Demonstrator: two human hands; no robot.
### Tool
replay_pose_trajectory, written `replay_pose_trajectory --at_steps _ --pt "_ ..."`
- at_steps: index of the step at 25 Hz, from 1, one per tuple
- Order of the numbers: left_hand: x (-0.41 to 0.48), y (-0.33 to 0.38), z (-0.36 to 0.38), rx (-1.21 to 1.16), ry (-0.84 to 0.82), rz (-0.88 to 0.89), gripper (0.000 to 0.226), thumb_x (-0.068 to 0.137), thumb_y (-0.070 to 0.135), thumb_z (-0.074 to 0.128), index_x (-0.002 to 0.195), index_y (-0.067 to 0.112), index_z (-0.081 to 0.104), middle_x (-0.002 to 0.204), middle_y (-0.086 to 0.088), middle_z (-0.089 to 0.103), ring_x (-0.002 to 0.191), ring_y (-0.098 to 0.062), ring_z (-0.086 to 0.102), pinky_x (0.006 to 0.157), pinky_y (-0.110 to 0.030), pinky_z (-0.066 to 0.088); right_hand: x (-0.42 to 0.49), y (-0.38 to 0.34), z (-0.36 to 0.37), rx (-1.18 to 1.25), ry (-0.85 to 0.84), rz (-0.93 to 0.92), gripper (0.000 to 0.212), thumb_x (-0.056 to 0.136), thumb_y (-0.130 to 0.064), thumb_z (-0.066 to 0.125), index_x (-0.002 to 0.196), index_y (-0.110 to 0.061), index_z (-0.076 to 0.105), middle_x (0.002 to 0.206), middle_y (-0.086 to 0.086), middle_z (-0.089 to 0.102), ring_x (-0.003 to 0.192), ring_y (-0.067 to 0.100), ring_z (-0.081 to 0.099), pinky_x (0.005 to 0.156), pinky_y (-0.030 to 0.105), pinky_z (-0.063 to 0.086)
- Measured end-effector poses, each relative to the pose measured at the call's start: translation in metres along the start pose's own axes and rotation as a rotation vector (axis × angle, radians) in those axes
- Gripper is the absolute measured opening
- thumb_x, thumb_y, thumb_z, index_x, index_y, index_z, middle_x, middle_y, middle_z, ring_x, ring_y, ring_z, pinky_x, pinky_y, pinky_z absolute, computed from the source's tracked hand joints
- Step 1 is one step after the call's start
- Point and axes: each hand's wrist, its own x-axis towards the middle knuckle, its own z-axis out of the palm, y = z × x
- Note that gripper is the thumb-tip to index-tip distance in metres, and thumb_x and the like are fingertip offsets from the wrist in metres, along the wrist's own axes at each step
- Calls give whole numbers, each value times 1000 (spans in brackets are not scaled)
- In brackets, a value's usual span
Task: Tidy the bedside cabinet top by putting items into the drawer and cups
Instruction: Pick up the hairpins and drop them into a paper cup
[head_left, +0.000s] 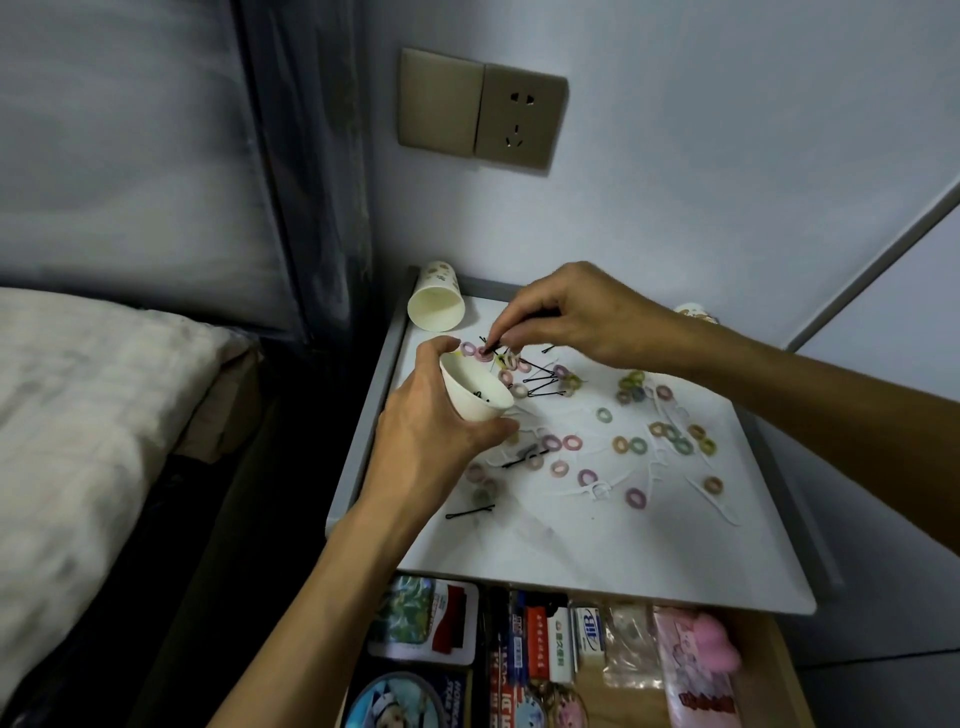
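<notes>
While our left hand (431, 431) is gripping the tilted cup (475, 387), our right hand (576, 317) is pinching hairpins (492, 344) beside its rim. We should be sliding the cup's mouth right underneath them.

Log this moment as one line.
left hand holds tilted paper cup | right hand pinches hairpin over pile | hair ties scattered on cabinet top | drawer open

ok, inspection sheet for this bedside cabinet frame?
surface: white cabinet top, littered.
job's things: hair ties, bobby pins, floss picks scattered; tipped cup back-left; second cup behind right arm; drawer open.
clutter: packets in drawer.
grips: left hand holds paper cup; right hand pinches bobby pins.
cables: nothing seen.
surroundings: bed left, wall socket above.
</notes>
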Motion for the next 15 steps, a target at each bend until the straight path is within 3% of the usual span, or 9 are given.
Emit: replay_pose_trajectory --at_steps 2,4,7,9,12,15 --pt "0 1 1 -12 -5 6 81 62 33 87 128 34 41 101 9 64 88 -13 63 70 -31 53 4 -14 9 -133 -138 -56 16 87 -20 71 101 -23 76 94 -8 75 85 5 69 81 25 54" --pt "-1 3 1 -32 5 8 80 62 32 87 127 34 42 100 10 65 88 -12 64 71 -32 54 8 -19 14 -162 -167 -63 18 87 -22 71 104 -24 75 96 -9 74 83 5 69 80 27 55" --pt "0 4 -2 -58 35 -4 83 62 30 88 130 34 41 107 8 63 93 -15 63 78 -38 55 14 0 6 -37 36 -21 14 90 -14 66 99 -19 75 87 -4 73 72 4 67 70 17 51" --pt "1 4 -4 -63 38 -2 83 63 28 89 131 33 41 106 11 60 94 -13 61 79 -35 55 19 36 -1 -71 184 66 16 91 -9 63 97 -18 74 86 -5 72 77 7 67 73 18 49" --pt "1 4 -6 -63 47 17 82 64 28 89 130 34 41 103 14 58 93 -12 60 78 -34 55 27 101 -3 -258 171 279 19 93 -5 60 105 -12 73 99 3 72 98 18 67 83 21 46" --pt "2 2 -6 -69 56 10 81 63 28 89 128 35 41 104 14 60 94 -12 61 78 -34 54 35 137 0 -214 195 403 24 91 2 57 102 -13 73 103 6 73 99 18 66 81 17 45"
